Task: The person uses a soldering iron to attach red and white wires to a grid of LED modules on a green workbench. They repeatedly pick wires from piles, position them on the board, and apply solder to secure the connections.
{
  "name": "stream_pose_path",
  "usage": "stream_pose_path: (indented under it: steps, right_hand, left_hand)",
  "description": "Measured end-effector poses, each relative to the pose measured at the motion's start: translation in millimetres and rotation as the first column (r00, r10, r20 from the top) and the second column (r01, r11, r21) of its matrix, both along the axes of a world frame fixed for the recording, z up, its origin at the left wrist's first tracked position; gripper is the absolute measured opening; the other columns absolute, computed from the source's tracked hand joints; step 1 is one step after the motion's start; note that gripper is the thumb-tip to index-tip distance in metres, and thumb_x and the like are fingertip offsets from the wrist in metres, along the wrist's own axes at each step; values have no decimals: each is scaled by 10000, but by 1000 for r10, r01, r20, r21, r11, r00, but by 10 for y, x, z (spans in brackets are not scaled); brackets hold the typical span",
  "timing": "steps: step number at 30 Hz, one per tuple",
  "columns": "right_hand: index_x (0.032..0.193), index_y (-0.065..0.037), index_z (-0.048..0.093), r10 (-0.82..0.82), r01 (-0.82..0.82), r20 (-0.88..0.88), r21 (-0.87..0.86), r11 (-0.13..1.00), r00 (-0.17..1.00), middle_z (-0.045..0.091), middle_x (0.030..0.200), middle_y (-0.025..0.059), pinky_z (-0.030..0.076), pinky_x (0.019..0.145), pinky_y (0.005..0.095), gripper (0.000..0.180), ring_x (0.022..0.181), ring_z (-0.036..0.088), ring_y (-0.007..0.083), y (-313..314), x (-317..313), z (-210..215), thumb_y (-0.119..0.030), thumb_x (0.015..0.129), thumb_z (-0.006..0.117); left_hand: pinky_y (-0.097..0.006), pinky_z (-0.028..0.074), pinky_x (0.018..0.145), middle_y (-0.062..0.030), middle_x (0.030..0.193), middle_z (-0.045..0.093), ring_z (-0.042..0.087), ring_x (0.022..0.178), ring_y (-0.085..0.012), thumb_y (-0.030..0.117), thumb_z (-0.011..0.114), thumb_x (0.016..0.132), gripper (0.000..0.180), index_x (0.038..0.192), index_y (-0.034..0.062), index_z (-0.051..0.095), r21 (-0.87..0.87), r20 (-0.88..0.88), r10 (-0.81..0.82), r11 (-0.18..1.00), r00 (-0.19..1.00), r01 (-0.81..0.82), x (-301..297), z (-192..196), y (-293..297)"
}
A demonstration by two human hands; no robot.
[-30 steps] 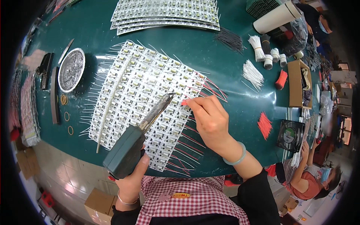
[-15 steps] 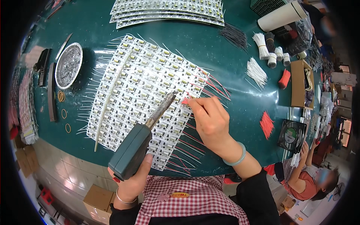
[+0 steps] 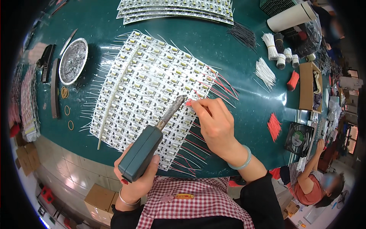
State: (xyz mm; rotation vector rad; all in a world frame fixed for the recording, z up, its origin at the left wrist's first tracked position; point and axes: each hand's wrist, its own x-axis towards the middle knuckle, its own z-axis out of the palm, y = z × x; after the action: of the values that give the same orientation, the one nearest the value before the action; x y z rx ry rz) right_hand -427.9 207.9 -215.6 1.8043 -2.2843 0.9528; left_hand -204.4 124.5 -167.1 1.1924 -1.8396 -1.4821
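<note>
Two hands [image 3: 217,124] mid-panel [image 3: 126,87], table edge [image 3: 76,147] near.

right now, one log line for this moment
left hand: grips soldering iron | right hand: pinches red wire at iron tip | under both: panel of small circuit boards on green table

Green-handled soldering iron [image 3: 146,147] tilted, tip at red wire [image 3: 189,102], white circuit panel [image 3: 146,89]
</note>
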Motion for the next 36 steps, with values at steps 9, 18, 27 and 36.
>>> stream_pose_path:
  steps: [9,18,27,36]
  right_hand:
    - [1059,26,676,-10,10,-4,25,1000,1000,609,938,87,498,634,328,327,801,580,234,-12,7,29,17,733,698]
    - [1050,12,685,13,-13,-4,-33,999,1000,615,951,93,513,653,322,326,823,594,245,-21,-97,-4,33,725,686]
    - [1042,30,681,43,-40,-50,49,998,998,594,926,94,512,662,332,323,823,589,246,-57,-89,6,31,719,671]
    - [1039,33,683,12,-15,-67,-43,999,998,646,964,103,526,674,327,334,832,613,251,-26,-30,-33,10,706,679]
  left_hand:
    - [-268,503,644,-114,880,679,629,724,-153,-4,760,792,241,1012,-79,695,-80,31,-91,992,995,94,-57,40,-54]
    - [-265,526,665,-105,905,686,633,753,-136,-10,760,797,263,1036,-86,683,-38,-40,3,999,999,-5,-17,-25,-46]
    - [-258,528,669,-99,910,694,637,760,-122,12,773,802,272,1045,-75,686,-59,-27,-25,998,999,23,41,-54,-43]
    - [-258,517,639,-108,879,692,637,718,-131,5,769,800,242,1014,-80,693,-82,-63,-25,996,998,19,32,-38,-51]
